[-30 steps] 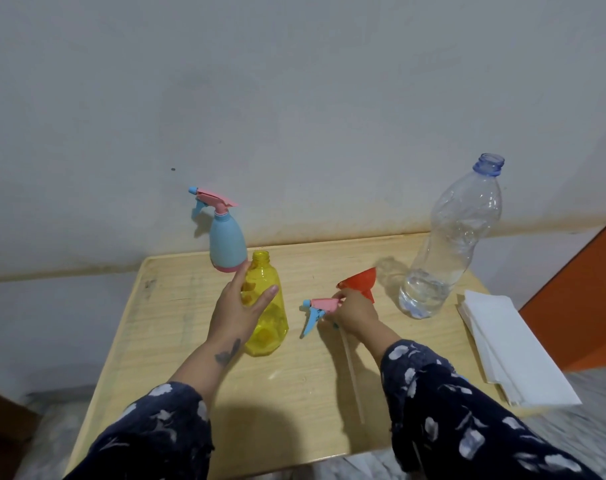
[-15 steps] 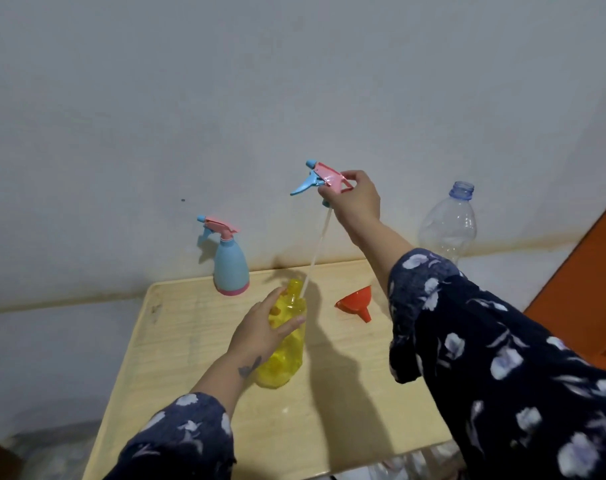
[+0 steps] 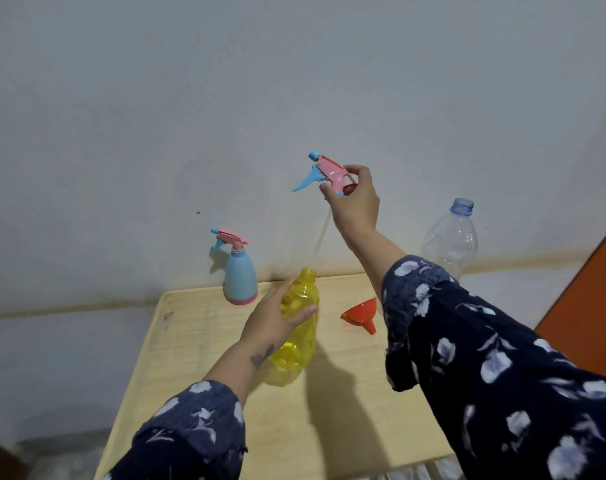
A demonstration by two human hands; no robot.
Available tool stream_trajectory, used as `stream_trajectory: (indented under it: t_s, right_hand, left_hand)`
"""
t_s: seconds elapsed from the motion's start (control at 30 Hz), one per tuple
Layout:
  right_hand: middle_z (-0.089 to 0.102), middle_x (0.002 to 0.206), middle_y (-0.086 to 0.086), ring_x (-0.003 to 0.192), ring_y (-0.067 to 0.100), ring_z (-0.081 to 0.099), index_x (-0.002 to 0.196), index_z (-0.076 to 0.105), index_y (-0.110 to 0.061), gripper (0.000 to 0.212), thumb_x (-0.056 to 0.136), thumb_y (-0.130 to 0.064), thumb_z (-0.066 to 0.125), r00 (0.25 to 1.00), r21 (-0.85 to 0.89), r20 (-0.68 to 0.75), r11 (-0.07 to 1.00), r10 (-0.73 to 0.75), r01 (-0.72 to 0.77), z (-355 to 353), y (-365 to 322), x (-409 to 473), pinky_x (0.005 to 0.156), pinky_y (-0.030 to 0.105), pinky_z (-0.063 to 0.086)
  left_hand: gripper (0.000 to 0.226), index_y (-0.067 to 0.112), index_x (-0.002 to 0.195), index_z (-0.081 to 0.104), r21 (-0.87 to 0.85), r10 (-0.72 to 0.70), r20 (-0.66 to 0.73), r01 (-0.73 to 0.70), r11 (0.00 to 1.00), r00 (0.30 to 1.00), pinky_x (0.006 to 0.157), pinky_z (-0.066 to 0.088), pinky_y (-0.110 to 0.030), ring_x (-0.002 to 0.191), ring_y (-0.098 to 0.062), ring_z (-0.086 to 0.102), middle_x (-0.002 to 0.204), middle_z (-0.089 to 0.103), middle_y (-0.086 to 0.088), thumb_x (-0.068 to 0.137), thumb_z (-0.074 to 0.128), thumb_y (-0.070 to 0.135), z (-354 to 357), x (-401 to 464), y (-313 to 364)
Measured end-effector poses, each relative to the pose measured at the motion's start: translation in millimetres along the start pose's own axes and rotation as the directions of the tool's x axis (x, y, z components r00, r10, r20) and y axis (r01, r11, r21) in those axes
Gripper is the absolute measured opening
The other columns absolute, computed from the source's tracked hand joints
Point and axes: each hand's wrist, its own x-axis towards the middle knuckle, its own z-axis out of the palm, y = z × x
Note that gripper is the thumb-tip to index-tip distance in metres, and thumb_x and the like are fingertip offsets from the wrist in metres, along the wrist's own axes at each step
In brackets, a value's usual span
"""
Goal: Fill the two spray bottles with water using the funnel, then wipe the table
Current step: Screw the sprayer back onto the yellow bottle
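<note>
My left hand (image 3: 277, 315) grips the open yellow spray bottle (image 3: 296, 344), which stands a little tilted on the wooden table (image 3: 197, 358). My right hand (image 3: 355, 199) holds a pink and blue spray head (image 3: 324, 174) high above the bottle; its thin dip tube (image 3: 324, 232) hangs down, its end just above the bottle's mouth. A blue spray bottle (image 3: 240, 273) with its own pink head stands at the table's back edge. The red funnel (image 3: 360, 315) lies on its side to the right of the yellow bottle.
A clear plastic water bottle (image 3: 450, 237) without a cap stands at the back right, partly behind my right sleeve. A grey wall rises right behind the table. An orange panel (image 3: 592, 289) stands at the right edge.
My right hand lifted the spray head off the table and raised it over the yellow bottle. The tube's end was at the bottle's mouth half a second ago and now hangs just above it.
</note>
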Motion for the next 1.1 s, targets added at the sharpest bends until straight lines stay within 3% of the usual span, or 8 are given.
stream_trajectory:
  t_s: [0.13,0.23,0.47,0.57,0.63,0.77,0.97,1.1]
  right_hand:
    - [0.060,0.087,0.000,0.072,0.009,0.053,0.116,0.053,-0.021,0.043,0.078,-0.024,0.074,0.998,0.033,0.060,0.999,0.027,-0.029,7.6,13.6,-21.7,0.064,0.022,0.042]
    - [0.060,0.090,0.000,0.077,0.011,0.054,0.116,0.053,-0.022,0.045,0.078,-0.024,0.076,0.993,0.047,0.111,0.998,0.035,-0.040,10.8,19.3,-32.8,0.061,0.016,0.041]
    - [0.067,0.092,0.006,0.084,0.014,0.062,0.117,0.047,-0.026,0.032,0.089,-0.025,0.062,0.956,0.106,0.281,0.987,0.085,-0.119,2.5,16.7,-32.6,0.068,0.024,0.046]
    - [0.068,0.096,0.018,0.085,0.016,0.061,0.124,0.045,-0.022,0.041,0.088,-0.010,0.062,0.895,0.101,0.433,0.981,0.106,-0.165,-8.1,15.4,-24.8,0.081,0.031,0.050]
    - [0.066,0.092,0.016,0.086,0.017,0.061,0.128,0.047,-0.021,0.049,0.086,-0.003,0.064,0.862,0.079,0.497,0.984,0.098,-0.157,-12.8,17.2,-21.5,0.093,0.038,0.050]
    - [0.057,0.095,0.013,0.088,0.021,0.057,0.138,0.044,-0.029,0.065,0.084,0.002,0.066,0.798,0.055,0.600,0.991,0.063,-0.119,-17.5,17.7,-20.3,0.089,0.038,0.053]
    - [0.053,0.089,0.011,0.083,0.023,0.056,0.124,0.041,-0.030,0.060,0.079,-0.011,0.075,0.810,0.004,0.584,0.997,0.055,-0.071,-15.1,22.6,-23.4,0.087,0.040,0.053]
    - [0.058,0.094,0.007,0.093,0.022,0.060,0.126,0.046,-0.024,0.047,0.087,-0.004,0.063,0.796,0.024,0.602,0.994,0.067,-0.102,-12.4,19.3,-23.0,0.085,0.032,0.052]
  left_hand:
    - [0.075,0.043,0.143,0.034,0.010,0.008,-0.028,-0.008,1.000,1.000,0.099,0.048,-0.043,0.121,-0.020,0.054,0.133,0.055,0.005,0.078,0.066,0.061,-4.7,10.8,18.1]
    - [0.072,0.041,0.144,0.033,0.060,0.021,-0.067,-0.017,0.998,0.998,0.093,0.047,-0.036,0.120,-0.020,0.053,0.133,0.055,0.002,0.082,0.062,0.061,-8.8,18.1,33.9]
    - [0.068,0.036,0.146,0.032,0.055,0.053,-0.096,-0.047,0.997,0.994,0.092,0.043,-0.033,0.124,-0.021,0.049,0.138,0.052,-0.001,0.087,0.060,0.055,-25.7,28.5,57.3]
    - [0.070,0.036,0.146,0.033,0.016,0.048,-0.057,-0.048,0.999,0.997,0.096,0.046,-0.036,0.121,-0.021,0.050,0.136,0.052,-0.002,0.085,0.061,0.056,-30.6,28.7,56.8]
    - [0.073,0.035,0.148,0.031,0.013,0.047,-0.023,-0.047,0.999,0.999,0.095,0.043,-0.033,0.124,-0.022,0.049,0.138,0.050,-0.002,0.085,0.062,0.055,-31.2,26.6,56.6]
    - [0.076,0.035,0.149,0.028,-0.029,0.035,0.036,-0.034,0.999,0.999,0.096,0.040,-0.034,0.130,-0.023,0.044,0.143,0.046,-0.004,0.085,0.063,0.053,-30.9,21.4,52.9]
    - [0.074,0.034,0.148,0.032,-0.051,0.053,0.045,-0.050,0.997,0.998,0.099,0.042,-0.034,0.118,-0.018,0.049,0.123,0.050,0.002,0.084,0.064,0.052,-27.8,15.9,51.7]
    - [0.073,0.035,0.147,0.033,-0.051,0.029,0.015,-0.028,0.998,0.999,0.101,0.044,-0.037,0.121,-0.021,0.051,0.132,0.052,-0.002,0.084,0.064,0.053,-27.0,16.0,44.7]
